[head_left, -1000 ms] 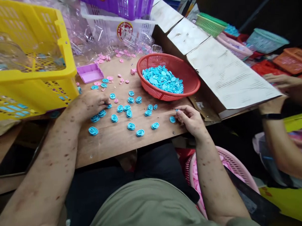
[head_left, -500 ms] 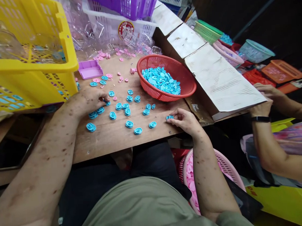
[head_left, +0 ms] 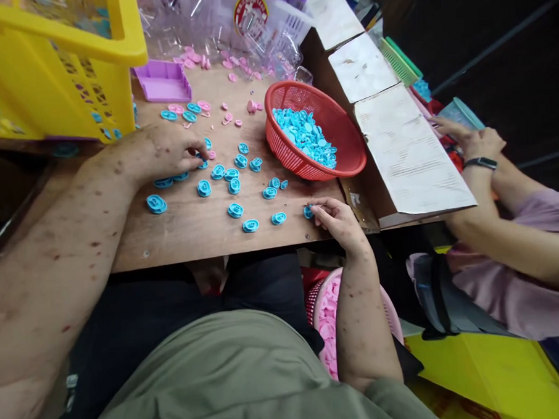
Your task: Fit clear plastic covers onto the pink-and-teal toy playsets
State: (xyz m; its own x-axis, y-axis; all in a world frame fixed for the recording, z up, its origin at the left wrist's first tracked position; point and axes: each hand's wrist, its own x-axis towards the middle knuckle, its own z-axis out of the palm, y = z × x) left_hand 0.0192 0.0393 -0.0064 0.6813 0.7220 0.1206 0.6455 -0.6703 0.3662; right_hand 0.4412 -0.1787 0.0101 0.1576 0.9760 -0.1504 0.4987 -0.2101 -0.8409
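Note:
Several small blue plastic pieces lie scattered on the wooden table. My left hand rests on the table among them, its fingers curled and the fingertips pressing on a blue piece. My right hand sits at the table's near edge, its fingers pinched on another blue piece. A red basket partly filled with blue pieces stands just beyond my right hand.
A yellow crate stands at the left, a purple tray and small pink pieces behind. Clear plastic shells lie at the back. A pink basket of pink pieces sits below the table edge. Another person's arm works at the right beside flat cardboard.
The view has tilted down and left. Both my hands stay almost where they were, the right still pinching its blue piece. The other person's hand has reached farther away.

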